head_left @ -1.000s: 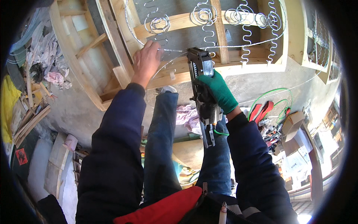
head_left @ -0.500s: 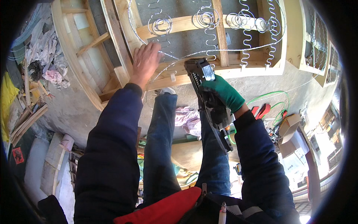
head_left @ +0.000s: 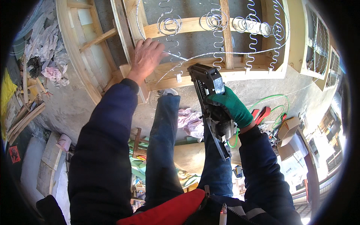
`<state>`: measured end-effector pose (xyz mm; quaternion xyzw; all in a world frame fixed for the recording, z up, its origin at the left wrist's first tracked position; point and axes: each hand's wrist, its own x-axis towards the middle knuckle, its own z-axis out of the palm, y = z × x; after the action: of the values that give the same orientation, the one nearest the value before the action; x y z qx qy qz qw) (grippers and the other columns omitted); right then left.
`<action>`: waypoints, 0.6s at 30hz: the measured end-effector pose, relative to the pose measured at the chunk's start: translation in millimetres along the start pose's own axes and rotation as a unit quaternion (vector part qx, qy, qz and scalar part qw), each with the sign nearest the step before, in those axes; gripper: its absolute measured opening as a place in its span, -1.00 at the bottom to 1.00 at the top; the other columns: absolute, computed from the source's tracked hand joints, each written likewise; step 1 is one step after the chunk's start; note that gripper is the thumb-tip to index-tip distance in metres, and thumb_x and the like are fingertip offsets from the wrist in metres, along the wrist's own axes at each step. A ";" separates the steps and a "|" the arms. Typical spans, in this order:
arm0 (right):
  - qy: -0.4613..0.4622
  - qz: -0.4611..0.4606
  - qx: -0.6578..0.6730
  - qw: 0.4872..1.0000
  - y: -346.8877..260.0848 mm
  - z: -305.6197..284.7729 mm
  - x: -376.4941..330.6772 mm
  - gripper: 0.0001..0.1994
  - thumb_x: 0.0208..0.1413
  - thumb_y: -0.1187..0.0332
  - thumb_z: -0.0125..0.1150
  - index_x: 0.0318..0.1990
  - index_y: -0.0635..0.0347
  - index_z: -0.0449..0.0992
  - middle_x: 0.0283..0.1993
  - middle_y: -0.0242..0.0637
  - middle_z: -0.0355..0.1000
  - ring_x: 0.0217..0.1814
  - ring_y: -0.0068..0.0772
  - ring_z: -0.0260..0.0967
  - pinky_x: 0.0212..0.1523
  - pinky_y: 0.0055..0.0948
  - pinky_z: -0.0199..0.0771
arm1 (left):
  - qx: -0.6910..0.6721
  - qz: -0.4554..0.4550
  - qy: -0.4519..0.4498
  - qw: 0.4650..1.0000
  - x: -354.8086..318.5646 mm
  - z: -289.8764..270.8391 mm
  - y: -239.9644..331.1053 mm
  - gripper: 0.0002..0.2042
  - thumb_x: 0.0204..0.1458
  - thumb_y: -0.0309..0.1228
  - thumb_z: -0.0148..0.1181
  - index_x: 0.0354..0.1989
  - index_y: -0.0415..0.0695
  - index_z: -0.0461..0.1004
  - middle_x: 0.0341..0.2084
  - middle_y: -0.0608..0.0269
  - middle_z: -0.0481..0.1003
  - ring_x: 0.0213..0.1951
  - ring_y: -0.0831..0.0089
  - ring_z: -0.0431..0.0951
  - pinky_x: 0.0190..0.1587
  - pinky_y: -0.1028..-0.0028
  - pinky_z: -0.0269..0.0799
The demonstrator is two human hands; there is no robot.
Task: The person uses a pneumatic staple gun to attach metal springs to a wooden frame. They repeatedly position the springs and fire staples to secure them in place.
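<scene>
Grey concrete flooring [head_left: 62,108] lies all around a long frame of pale, bare wooden boards [head_left: 240,75] that stretches across the top of the view. Off to the right stands an open brown cardboard box [head_left: 288,130]; between the person's blue-jeaned legs [head_left: 161,129] shows crumpled pale pink cloth [head_left: 192,125].

A black and silver power stapler [head_left: 210,79] is held by the right hand [head_left: 233,107], which wears a green knitted glove and wraps firmly round the tool's body. Its front end overlaps the frame's near board; whether they touch, I cannot tell. Over that frame, the bare left hand [head_left: 146,60] has its fingers curled closed on a thin, whitish twisted cord [head_left: 178,56], which curves away rightward above wavy silver wire springs [head_left: 252,47] and small silver spiral coils [head_left: 169,25].
</scene>
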<state>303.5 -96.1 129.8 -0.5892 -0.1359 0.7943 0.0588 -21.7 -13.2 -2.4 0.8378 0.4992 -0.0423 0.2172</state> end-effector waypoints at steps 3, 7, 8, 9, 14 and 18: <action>0.012 -0.023 -0.004 1.000 1.3 4.8 5.5 -0.67 0.13 0.28 0.36 -0.04 0.32 0.56 -0.25 -0.38 0.55 -0.25 -0.56 0.50 -0.18 -0.46 0.55 | -0.026 -0.049 0.076 0.996 11.2 13.3 12.5 -0.73 0.16 -0.11 0.37 -0.26 -0.05 0.55 -0.26 0.28 0.60 -0.08 0.22 0.52 0.02 0.16 0.37; 0.028 -0.053 -0.010 0.998 0.1 13.4 26.5 -0.65 0.18 0.24 0.38 -0.01 0.31 0.58 -0.20 -0.35 0.59 -0.23 -0.56 0.52 -0.18 -0.47 0.56 | -0.085 -0.025 0.087 0.992 19.9 29.2 20.0 -0.72 0.15 -0.20 0.39 -0.22 -0.10 0.47 -0.27 0.17 0.60 -0.06 0.10 0.52 -0.01 0.09 0.38; 0.031 -0.050 0.004 0.998 -0.9 15.9 32.4 -0.65 0.19 0.23 0.38 0.00 0.30 0.58 -0.20 -0.35 0.60 -0.23 -0.57 0.52 -0.18 -0.47 0.56 | -0.099 -0.025 0.089 0.991 19.2 31.6 19.5 -0.72 0.14 -0.24 0.40 -0.20 -0.11 0.44 -0.26 0.14 0.59 -0.05 0.07 0.51 0.00 0.08 0.38; 0.035 -0.044 0.017 0.998 -2.0 18.8 37.9 -0.65 0.21 0.22 0.38 0.01 0.30 0.59 -0.19 -0.35 0.60 -0.23 -0.58 0.52 -0.18 -0.48 0.56 | -0.118 -0.027 0.090 0.989 17.5 33.5 18.1 -0.72 0.14 -0.28 0.40 -0.19 -0.12 0.41 -0.25 0.11 0.59 -0.04 0.04 0.51 0.00 0.07 0.37; 0.025 -0.073 0.072 0.994 -7.6 35.9 54.1 -0.72 0.35 0.19 0.23 -0.12 0.25 0.69 -0.31 -0.35 0.59 -0.33 -0.53 0.55 -0.29 -0.50 0.63 | -0.149 -0.004 0.100 0.984 6.1 36.6 7.7 -0.69 0.15 -0.42 0.39 -0.07 -0.11 0.35 -0.18 0.07 0.56 -0.02 -0.01 0.49 -0.01 0.06 0.37; -0.003 -0.046 0.066 0.997 -11.7 44.6 54.3 -0.71 0.35 0.18 0.23 -0.12 0.24 0.70 -0.32 -0.34 0.58 -0.33 -0.53 0.55 -0.31 -0.50 0.61 | -0.175 -0.012 0.068 0.982 4.5 36.1 3.8 -0.68 0.16 -0.47 0.37 -0.01 -0.11 0.35 -0.15 0.03 0.55 0.02 -0.04 0.49 0.03 0.05 0.37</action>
<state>244.0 -77.7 95.2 -0.5748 -0.1102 0.7997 0.1341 -11.0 -25.8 -35.1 0.7817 0.5222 0.1003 0.3259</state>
